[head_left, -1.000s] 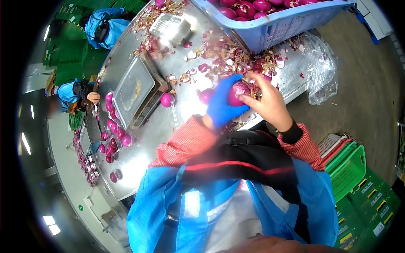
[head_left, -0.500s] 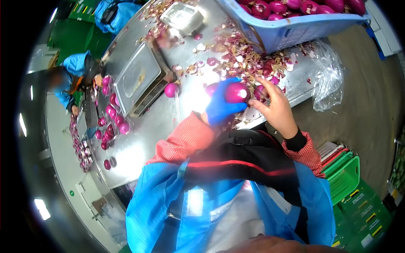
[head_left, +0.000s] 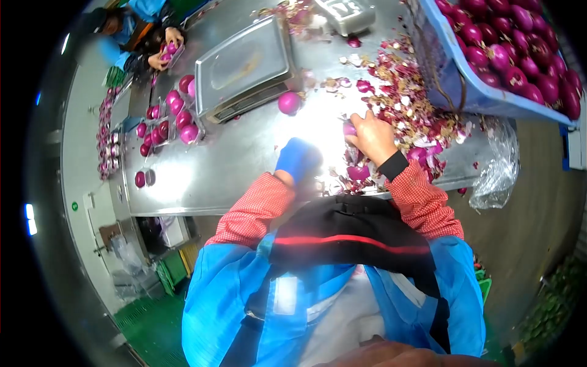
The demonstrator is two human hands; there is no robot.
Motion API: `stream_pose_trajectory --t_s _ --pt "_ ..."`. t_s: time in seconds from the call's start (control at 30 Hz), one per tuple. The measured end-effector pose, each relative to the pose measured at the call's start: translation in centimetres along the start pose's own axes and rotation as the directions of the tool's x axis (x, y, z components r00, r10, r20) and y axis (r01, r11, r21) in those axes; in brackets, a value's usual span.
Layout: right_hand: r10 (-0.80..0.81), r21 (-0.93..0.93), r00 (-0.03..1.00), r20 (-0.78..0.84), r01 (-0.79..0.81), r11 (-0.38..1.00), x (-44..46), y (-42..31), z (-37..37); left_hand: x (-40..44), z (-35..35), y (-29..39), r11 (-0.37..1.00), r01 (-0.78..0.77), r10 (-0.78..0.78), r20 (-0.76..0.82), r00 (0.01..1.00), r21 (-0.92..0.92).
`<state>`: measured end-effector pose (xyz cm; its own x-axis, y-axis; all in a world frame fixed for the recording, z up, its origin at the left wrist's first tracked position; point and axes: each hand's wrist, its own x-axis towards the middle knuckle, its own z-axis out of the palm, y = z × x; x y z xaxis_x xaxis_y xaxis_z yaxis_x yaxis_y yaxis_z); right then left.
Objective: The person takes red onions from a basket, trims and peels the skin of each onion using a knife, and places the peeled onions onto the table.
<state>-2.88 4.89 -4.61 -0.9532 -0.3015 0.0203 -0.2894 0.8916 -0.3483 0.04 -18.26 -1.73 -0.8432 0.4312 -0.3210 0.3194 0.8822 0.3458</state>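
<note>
My left hand (head_left: pixel 298 159), in a blue glove, is over the steel table (head_left: pixel 238 177). Glare washes out its fingers, and I cannot make out anything in them. My bare right hand (head_left: pixel 373 136) bends its fingers round a red onion (head_left: pixel 349 128), of which only a small purple part shows at the thumb side. Under and beside that hand lie loose onion skins (head_left: pixel 400 85). A single peeled red onion (head_left: pixel 289 103) rests on the table beyond my left hand, close to the scale (head_left: pixel 244 67).
A blue crate (head_left: pixel 452 73) full of red onions (head_left: pixel 513 55) stands at the right. Crumpled clear plastic (head_left: pixel 496 168) hangs over the table edge. Packed onions (head_left: pixel 177 116) sit left of the scale; a clear container (head_left: pixel 345 15) lies behind. A co-worker (head_left: pixel 137 30) handles an onion pack at far left.
My left hand has moved left, and the onion it held no longer shows in it. My right hand has turned down toward the skins, fingers bent round an onion. The view has swung.
</note>
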Motion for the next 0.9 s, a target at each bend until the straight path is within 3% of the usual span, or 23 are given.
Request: stream_pose_trajectory --t_s 0.1,0.2,0.27,0.37,0.47,0.5,0.6,0.7,0.83,0.9 --pt "-0.002 0.014 1.0 0.021 0.002 1.0 0.2 -0.3 0.7 -1.5 0.4 -0.8 0.972 -0.082 0.044 -0.169 0.985 -0.222" --pt "0.083 0.04 0.995 0.051 -0.085 0.996 0.1 0.0 0.6 -0.8 2.8 -4.8 0.989 -0.049 -0.039 -0.557 0.83 -0.142" --pt "0.146 0.074 0.989 0.009 -0.146 0.987 0.1 0.2 -0.2 0.9 2.9 -7.5 0.897 0.085 -0.371 -0.633 0.68 -0.435" --pt "0.108 0.151 0.993 -0.051 -0.099 0.984 0.9 -0.8 -2.6 4.7 1.9 -10.4 0.777 0.347 -0.594 -0.427 0.682 -0.525" --pt "0.037 0.269 0.999 -0.027 -0.029 0.963 1.9 -3.2 -3.5 8.4 0.8 -9.9 0.694 0.469 -0.662 -0.229 0.713 -0.547" --pt "0.01 0.295 0.999 -0.03 0.0 0.956 2.2 -3.9 -2.8 8.5 -1.4 -8.2 0.658 0.462 -0.654 -0.146 0.743 -0.595" --pt "-0.058 0.279 0.995 0.075 0.035 0.96 3.1 -5.0 -1.2 10.3 3.0 -11.3 0.676 0.28 -0.592 -0.276 0.757 -0.681" --pt "0.003 0.234 1.0 0.001 -0.003 0.972 2.8 -3.8 -0.5 7.1 -1.4 -7.9 0.558 0.227 -0.627 -0.226 0.746 -0.798" --pt "0.118 0.414 0.991 -0.068 -0.079 0.907 1.9 -1.1 -0.9 1.6 -2.3 -4.5 0.513 -0.014 -0.602 -0.37 0.708 -0.859" --pt "0.13 0.444 0.991 -0.024 -0.106 0.89 1.6 -1.2 -1.0 -0.8 -3.1 -3.0 0.448 0.018 -0.513 -0.241 0.824 -0.894"
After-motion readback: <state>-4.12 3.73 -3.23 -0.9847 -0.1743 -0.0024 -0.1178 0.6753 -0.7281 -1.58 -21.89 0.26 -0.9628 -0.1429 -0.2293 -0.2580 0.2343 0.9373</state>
